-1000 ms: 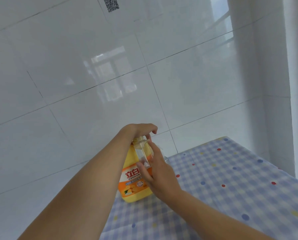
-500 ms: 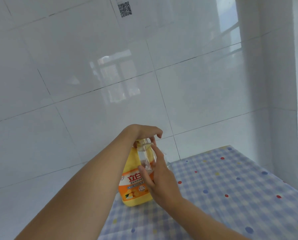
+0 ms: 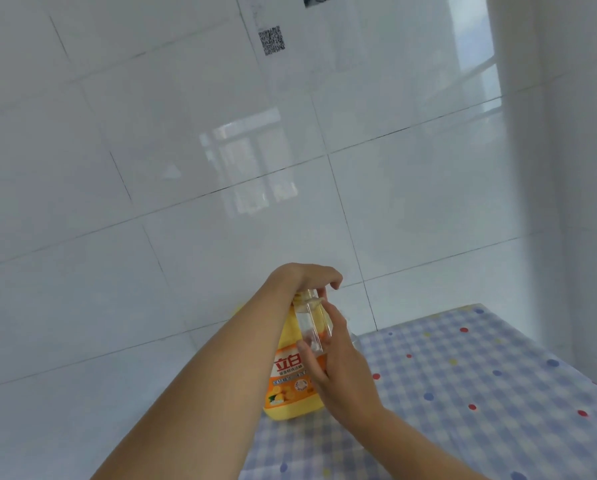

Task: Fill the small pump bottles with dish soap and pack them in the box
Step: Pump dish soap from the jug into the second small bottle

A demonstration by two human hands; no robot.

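Observation:
A big orange dish soap bottle (image 3: 290, 386) with a white and orange label stands upright at the table's far left corner. My left hand (image 3: 307, 277) sits on top of its pump head, fingers curled over it. Right in front of the soap bottle's neck is a small clear bottle (image 3: 312, 323), which my right hand (image 3: 342, 368) grips around its lower part and keeps upright, mouth up under the pump spout. I cannot tell how much soap the small bottle contains. No box is in sight.
The table carries a blue and white checked cloth (image 3: 463, 393) with coloured dots. White glossy wall tiles (image 3: 186, 168) rise directly behind and left of the table. A QR code sticker (image 3: 271, 39) is on the wall high up.
Both hands keep their hold on the bottles. The view has tilted up and left, so the bottles and table appear lower and further right.

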